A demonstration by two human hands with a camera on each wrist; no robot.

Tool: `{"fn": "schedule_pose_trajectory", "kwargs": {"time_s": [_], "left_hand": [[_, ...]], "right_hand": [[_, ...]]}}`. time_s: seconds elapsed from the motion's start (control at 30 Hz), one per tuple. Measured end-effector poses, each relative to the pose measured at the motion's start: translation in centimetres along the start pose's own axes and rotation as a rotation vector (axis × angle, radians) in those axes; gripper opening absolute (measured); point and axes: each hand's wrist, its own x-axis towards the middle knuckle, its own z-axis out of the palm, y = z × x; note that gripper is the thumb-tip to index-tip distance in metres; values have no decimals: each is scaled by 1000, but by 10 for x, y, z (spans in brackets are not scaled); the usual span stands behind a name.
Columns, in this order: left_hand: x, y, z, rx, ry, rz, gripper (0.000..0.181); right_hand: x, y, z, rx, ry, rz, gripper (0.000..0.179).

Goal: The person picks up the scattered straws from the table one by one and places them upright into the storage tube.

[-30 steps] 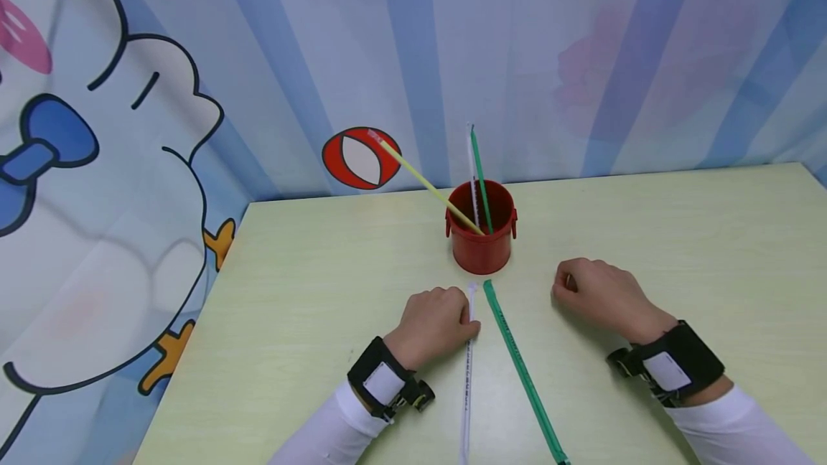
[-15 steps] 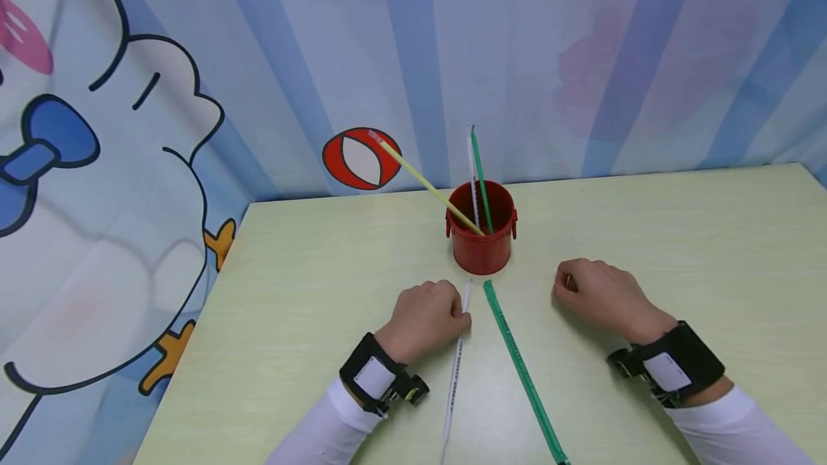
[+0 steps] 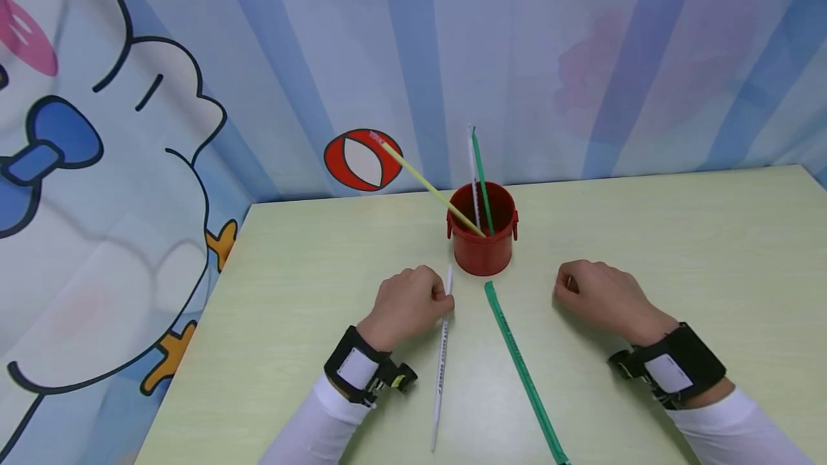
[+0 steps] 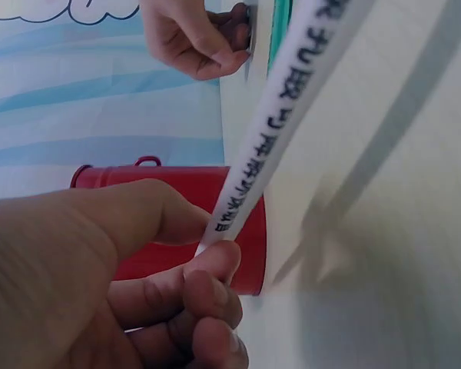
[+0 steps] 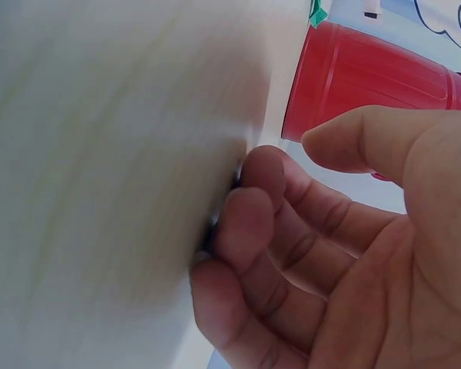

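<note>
My left hand pinches a white paper-wrapped straw near its far end, between thumb and forefinger. The straw slants back toward me, just left of the red cup. A green wrapped straw lies on the table between my hands. My right hand rests on the table to the right of the cup, fingers loosely curled and holding nothing. Inside the cup stand a yellow straw, a green straw and a white straw.
The pale green table ends at a blue striped cartoon backdrop behind and to the left. The red cup stands close to my right hand; the left wrist view shows it behind my left fingers.
My left hand has moved left and slightly away from me, carrying the white straw with it; the straw now lies farther from the green one. The right hand has stayed still.
</note>
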Motion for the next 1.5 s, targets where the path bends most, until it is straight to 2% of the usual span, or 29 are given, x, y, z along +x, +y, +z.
{"fn": "schedule_pose_trajectory", "kwargs": {"time_s": [0.37, 0.6, 0.9, 1.17, 1.5], "left_hand": [[1, -13, -24, -41, 86, -53, 31], [-1, -15, -43, -49, 163, -61, 18], [-4, -19, -61, -59, 262, -73, 17], [-9, -13, -73, -125, 443, -63, 21], [-12, -5, -81, -287, 764, 106, 20]], "right_hand": [[0, 1, -1, 7, 2, -6, 14], [0, 0, -3, 12, 8, -7, 16], [2, -1, -3, 16, -1, 0, 16], [1, 0, -2, 10, 1, 2, 16], [0, 0, 0, 8, 4, 6, 14]]}}
